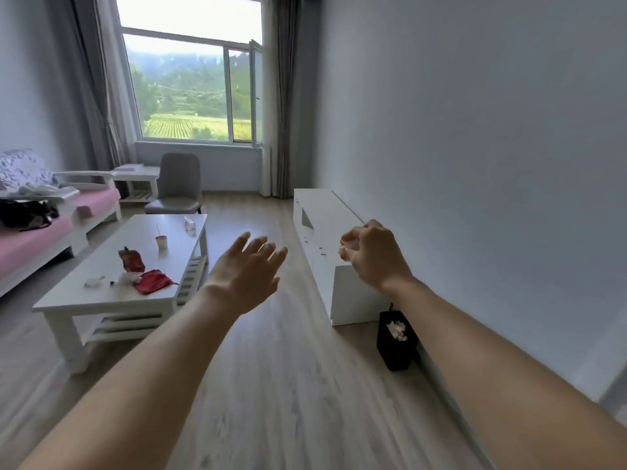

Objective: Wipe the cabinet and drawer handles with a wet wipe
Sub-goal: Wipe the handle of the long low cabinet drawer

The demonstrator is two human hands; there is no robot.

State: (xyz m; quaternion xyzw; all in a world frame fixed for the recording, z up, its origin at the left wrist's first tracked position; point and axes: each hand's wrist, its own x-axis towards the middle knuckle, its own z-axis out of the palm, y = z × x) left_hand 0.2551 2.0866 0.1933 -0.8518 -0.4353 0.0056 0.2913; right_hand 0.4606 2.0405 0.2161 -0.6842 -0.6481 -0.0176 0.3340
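Her right hand (371, 256) pinches a balled wet wipe (343, 250); the left hand (249, 273) hangs spread, empty. That loose pinch could drop it short of the white TV cabinet (325, 218).

- Bare left hand (249, 271) reaches forward, palm down, fingers (268, 247) straight and spread.
- Bare right hand (371, 254) is raised, fingers (349, 239) curled, pinching something small and white.

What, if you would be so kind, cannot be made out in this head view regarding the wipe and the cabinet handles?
- Wipe: only a small white scrap shows; the right hand, its fingers curled round it, hides the rest.
- Handles on the low white cabinet: its front faces away at a steep angle; only tiny dark marks show, too small to tell.
- Left hand: open, holds nothing.
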